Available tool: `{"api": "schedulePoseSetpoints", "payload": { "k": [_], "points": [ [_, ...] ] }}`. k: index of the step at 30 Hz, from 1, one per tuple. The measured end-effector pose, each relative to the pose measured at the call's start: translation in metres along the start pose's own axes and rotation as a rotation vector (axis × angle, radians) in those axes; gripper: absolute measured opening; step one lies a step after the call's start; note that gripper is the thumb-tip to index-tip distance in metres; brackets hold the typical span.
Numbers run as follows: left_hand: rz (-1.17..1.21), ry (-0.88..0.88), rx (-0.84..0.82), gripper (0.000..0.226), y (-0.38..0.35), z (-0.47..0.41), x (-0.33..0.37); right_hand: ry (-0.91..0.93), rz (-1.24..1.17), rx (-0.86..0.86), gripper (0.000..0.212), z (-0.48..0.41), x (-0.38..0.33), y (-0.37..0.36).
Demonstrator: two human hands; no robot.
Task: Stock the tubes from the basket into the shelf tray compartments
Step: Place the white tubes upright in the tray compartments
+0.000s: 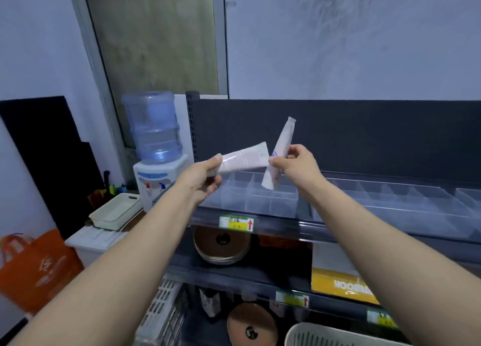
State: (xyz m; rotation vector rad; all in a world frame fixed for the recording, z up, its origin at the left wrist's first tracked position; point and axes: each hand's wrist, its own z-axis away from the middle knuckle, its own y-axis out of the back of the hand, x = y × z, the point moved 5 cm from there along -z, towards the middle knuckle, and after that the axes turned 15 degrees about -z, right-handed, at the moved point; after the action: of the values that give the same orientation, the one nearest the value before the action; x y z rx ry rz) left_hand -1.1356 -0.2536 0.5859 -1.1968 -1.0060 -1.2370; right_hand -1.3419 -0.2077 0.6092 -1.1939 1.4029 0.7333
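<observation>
Far left: orange bag (39, 267) on the floor, black board (46, 147) leaning on the wall, cream bin (114, 211) on a white box, water dispenser (153, 137) behind it.

Left hand (205, 179) grips the left tube (244, 158) at its cap end. The tube is near level, crimped end pointing right.

Right hand (296, 164) pinches the right tube (279, 153) mid-body. It's near upright, slightly tilted, crimp up, lower end hanging just above the left compartments of the clear tray (377, 194).

Hands are near each other but not touching, each clamped on its own tube. The left tube's tip meets the right tube and thumb in view — real contact or just overlap, can't tell.

Both tubes are in the air in front of the shelf (338, 235), neither in a compartment.

Below: price tag (236, 223) on the shelf edge, round tin (221, 244), yellow box (338, 283), lattice crate (164, 314) lower left, slotted basket (312, 335) at the bottom — its contents out of view.
</observation>
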Motion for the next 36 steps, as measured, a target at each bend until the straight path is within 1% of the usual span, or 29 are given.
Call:
{"api": "schedulePoseSetpoints", "payload": {
  "k": [4, 5, 6, 8, 9, 13, 16, 18, 21, 23, 28, 31, 33, 35, 36],
  "points": [
    [0.182, 0.112, -0.113, 0.005, 0.005, -0.03, -0.003, -0.005, 0.023, 0.026, 0.034, -0.022, 0.015, -0.025],
    [0.196, 0.128, -0.135, 0.003, 0.006, -0.037, -0.003, -0.005, 0.035, 0.029, 0.034, -0.027, 0.018, -0.03],
    [0.189, 0.137, -0.156, 0.006, 0.009, -0.043, -0.004, -0.005, 0.049, 0.035, 0.034, -0.031, 0.021, -0.034],
    [0.097, 0.124, -0.182, 0.014, 0.017, -0.057, -0.004, -0.007, 0.077, 0.038, 0.033, -0.038, 0.026, -0.043],
    [0.032, 0.105, -0.166, 0.017, 0.023, -0.064, -0.004, -0.008, 0.082, 0.036, 0.032, -0.041, 0.029, -0.048],
    [-0.221, -0.035, -0.05, 0.025, 0.049, -0.089, -0.001, -0.02, 0.095, 0.008, 0.032, -0.049, 0.039, -0.069],
    [-0.447, -0.122, 0.069, 0.03, 0.068, -0.103, 0.001, -0.03, 0.113, -0.046, 0.03, -0.053, 0.046, -0.088],
    [-0.544, -0.168, 0.124, 0.033, 0.077, -0.109, 0.002, -0.041, 0.126, -0.08, 0.031, -0.057, 0.052, -0.1],
    [-0.67, -0.195, 0.103, 0.041, 0.084, -0.115, 0.0, -0.047, 0.187, -0.105, 0.032, -0.064, 0.067, -0.117],
    [-0.754, -0.188, 0.068, 0.041, 0.087, -0.12, -0.006, -0.06, 0.252, -0.113, 0.033, -0.068, 0.079, -0.125],
    [-0.924, -0.156, 0.042, 0.028, 0.095, -0.139, -0.03, -0.123, 0.428, -0.156, 0.032, -0.072, 0.106, -0.132],
    [-0.955, -0.153, 0.057, 0.027, 0.097, -0.144, -0.037, -0.12, 0.492, -0.175, 0.035, -0.072, 0.11, -0.133],
    [-0.97, -0.19, 0.1, 0.034, 0.095, -0.14, -0.031, -0.088, 0.446, -0.192, 0.04, -0.071, 0.106, -0.135],
    [-0.95, -0.233, 0.129, 0.047, 0.092, -0.133, -0.023, -0.05, 0.386, -0.187, 0.054, -0.068, 0.097, -0.136],
    [-0.933, -0.255, 0.137, 0.05, 0.091, -0.13, -0.019, -0.029, 0.367, -0.177, 0.059, -0.066, 0.093, -0.134]
  ]
}}
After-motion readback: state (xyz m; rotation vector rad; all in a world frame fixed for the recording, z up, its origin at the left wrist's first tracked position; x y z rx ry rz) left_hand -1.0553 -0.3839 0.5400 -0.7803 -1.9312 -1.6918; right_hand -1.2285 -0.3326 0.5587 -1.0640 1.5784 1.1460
